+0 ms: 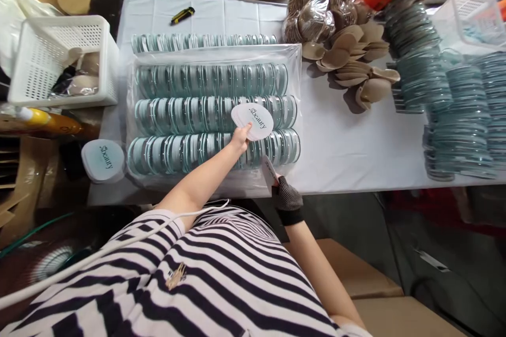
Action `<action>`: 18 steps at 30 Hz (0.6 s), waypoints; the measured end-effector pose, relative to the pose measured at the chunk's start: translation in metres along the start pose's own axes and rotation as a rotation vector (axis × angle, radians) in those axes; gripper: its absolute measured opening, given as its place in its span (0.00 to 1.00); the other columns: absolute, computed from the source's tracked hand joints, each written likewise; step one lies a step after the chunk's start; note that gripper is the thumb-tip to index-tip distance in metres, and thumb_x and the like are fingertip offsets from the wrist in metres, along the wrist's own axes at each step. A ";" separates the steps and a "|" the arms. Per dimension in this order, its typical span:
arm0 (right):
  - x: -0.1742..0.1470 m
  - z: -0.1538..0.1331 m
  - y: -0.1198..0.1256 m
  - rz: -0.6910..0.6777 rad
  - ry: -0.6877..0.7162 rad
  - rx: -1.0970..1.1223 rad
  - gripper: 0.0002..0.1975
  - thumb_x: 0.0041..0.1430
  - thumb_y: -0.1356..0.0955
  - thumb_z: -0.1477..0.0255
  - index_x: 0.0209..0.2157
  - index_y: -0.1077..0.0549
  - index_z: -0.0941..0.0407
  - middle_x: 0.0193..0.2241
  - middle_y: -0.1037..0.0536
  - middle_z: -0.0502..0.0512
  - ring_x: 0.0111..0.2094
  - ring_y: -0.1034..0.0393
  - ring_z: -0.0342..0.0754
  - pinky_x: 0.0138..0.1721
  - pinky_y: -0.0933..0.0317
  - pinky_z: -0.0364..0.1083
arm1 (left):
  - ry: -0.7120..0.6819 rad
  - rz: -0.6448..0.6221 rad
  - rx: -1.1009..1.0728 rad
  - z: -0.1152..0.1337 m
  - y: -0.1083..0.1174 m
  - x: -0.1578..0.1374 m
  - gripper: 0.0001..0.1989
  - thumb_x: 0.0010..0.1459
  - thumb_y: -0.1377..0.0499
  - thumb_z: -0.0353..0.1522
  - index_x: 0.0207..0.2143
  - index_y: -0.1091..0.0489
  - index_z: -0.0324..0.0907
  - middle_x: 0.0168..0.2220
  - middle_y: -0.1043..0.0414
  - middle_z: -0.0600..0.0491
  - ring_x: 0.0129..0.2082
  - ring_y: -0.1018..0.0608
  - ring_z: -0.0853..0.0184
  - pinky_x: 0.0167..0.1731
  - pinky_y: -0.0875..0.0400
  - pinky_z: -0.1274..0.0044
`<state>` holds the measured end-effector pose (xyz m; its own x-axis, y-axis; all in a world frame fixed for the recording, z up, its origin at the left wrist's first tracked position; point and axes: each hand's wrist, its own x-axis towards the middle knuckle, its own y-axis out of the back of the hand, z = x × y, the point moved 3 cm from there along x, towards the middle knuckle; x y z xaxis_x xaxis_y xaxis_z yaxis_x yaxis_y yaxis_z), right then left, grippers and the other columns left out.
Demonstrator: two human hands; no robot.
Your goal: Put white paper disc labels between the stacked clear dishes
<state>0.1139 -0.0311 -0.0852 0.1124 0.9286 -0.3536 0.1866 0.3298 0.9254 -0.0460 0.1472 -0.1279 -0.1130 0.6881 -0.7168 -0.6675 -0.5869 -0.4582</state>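
Note:
My bare left hand (240, 138) grips a small stack of oval white cards (255, 120) printed "beauty", thumb on top, above the rows of clear round cases. My right hand (288, 196), in a dark striped glove with the fingertips showing, is closed on another printed card (269, 170), seen nearly edge-on near the table's front edge. Beneath both hands, long rows of clear cases (215, 147) stand on edge, packed close together on a clear plastic sheet (293, 55). Pale inserts show in many cases. More oval cards (103, 160) lie stacked at the left.
A white basket (105, 81) stands at the left. A yellow-black utility knife (182, 15) lies at the back. Beige moulded cups (348, 55), some bagged, are piled right of the rows. Tall stacks of clear cases (460, 121) line the right. A white cable (130, 237) crosses my front.

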 end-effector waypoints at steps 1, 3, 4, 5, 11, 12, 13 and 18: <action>0.008 -0.008 -0.004 -0.019 0.011 -0.009 0.19 0.65 0.39 0.69 0.56 0.31 0.53 0.34 0.21 0.57 0.32 0.28 0.49 0.32 0.44 0.43 | 0.006 -0.003 0.002 0.000 0.002 0.001 0.12 0.59 0.39 0.23 0.46 0.24 0.35 0.49 0.22 0.42 0.54 0.22 0.56 0.57 0.30 0.60; 0.030 -0.023 -0.007 -0.048 0.014 0.005 0.18 0.67 0.41 0.67 0.56 0.33 0.54 0.36 0.21 0.58 0.34 0.27 0.49 0.32 0.45 0.44 | 0.002 -0.017 0.006 -0.002 0.003 0.000 0.14 0.60 0.39 0.23 0.49 0.25 0.35 0.50 0.23 0.42 0.55 0.23 0.56 0.57 0.31 0.60; 0.041 -0.029 -0.007 -0.066 0.005 0.022 0.18 0.68 0.42 0.65 0.55 0.33 0.55 0.36 0.21 0.59 0.35 0.27 0.49 0.32 0.45 0.44 | 0.001 -0.018 0.007 -0.002 0.004 -0.001 0.15 0.60 0.39 0.24 0.50 0.26 0.35 0.50 0.23 0.42 0.55 0.23 0.56 0.57 0.31 0.61; 0.050 -0.032 -0.007 -0.083 -0.008 0.039 0.18 0.69 0.43 0.64 0.54 0.33 0.56 0.37 0.21 0.59 0.35 0.27 0.49 0.32 0.45 0.44 | 0.005 -0.015 0.003 -0.003 0.005 -0.002 0.16 0.59 0.39 0.24 0.51 0.26 0.35 0.50 0.23 0.42 0.55 0.23 0.56 0.57 0.30 0.61; 0.063 -0.029 -0.013 -0.041 -0.034 0.087 0.18 0.71 0.46 0.66 0.49 0.31 0.57 0.39 0.22 0.60 0.36 0.27 0.48 0.34 0.46 0.44 | 0.038 -0.019 -0.053 -0.004 0.007 -0.001 0.22 0.57 0.36 0.24 0.54 0.28 0.38 0.50 0.23 0.43 0.54 0.23 0.57 0.56 0.29 0.63; 0.064 -0.030 -0.017 -0.050 -0.039 0.109 0.17 0.71 0.46 0.66 0.49 0.31 0.57 0.39 0.22 0.60 0.37 0.28 0.49 0.35 0.45 0.44 | 0.033 -0.022 -0.049 -0.004 0.008 0.000 0.21 0.57 0.36 0.24 0.54 0.28 0.37 0.50 0.22 0.43 0.54 0.23 0.57 0.57 0.29 0.64; 0.066 -0.031 -0.022 -0.066 -0.044 0.135 0.17 0.71 0.45 0.66 0.49 0.31 0.57 0.39 0.22 0.61 0.38 0.28 0.49 0.36 0.45 0.44 | 0.027 -0.025 -0.043 -0.004 0.008 0.000 0.19 0.58 0.37 0.24 0.53 0.27 0.36 0.49 0.22 0.43 0.54 0.23 0.58 0.57 0.29 0.64; 0.078 -0.032 -0.040 -0.157 -0.060 0.317 0.13 0.67 0.41 0.71 0.47 0.29 0.56 0.37 0.23 0.61 0.36 0.29 0.49 0.39 0.42 0.45 | 0.014 -0.028 -0.033 -0.004 0.009 0.002 0.15 0.58 0.38 0.24 0.49 0.26 0.35 0.48 0.21 0.43 0.54 0.22 0.58 0.57 0.29 0.65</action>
<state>0.0837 0.0338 -0.1457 0.1137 0.8559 -0.5045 0.4983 0.3902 0.7743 -0.0493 0.1410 -0.1355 -0.0843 0.6984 -0.7107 -0.6457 -0.5815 -0.4949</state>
